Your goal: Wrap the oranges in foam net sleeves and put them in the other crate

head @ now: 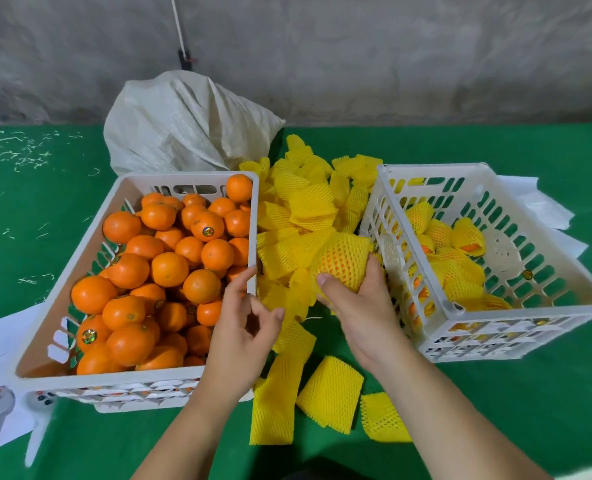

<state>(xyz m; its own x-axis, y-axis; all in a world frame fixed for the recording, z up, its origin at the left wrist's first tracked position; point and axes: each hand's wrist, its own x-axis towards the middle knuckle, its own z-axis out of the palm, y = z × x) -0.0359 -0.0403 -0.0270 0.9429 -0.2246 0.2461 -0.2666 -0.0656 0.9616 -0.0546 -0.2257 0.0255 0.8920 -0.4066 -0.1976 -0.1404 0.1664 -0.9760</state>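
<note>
A white crate (80, 251) on the left is heaped with several bare oranges (170, 268). Between the crates lies a pile of yellow foam net sleeves (298, 209). My right hand (360, 306) grips an orange wrapped in a yellow sleeve (345, 259) just left of the right white crate (544, 278), which holds several wrapped oranges (457, 258). My left hand (246, 320) hovers by the left crate's right rim, fingers loosely curled and holding nothing.
A white woven sack (183, 126) stands behind the left crate. Loose sleeves (329, 393) lie on the green table (530, 410) near me. White paper sheets (544, 209) stick out under both crates. A grey wall rises behind.
</note>
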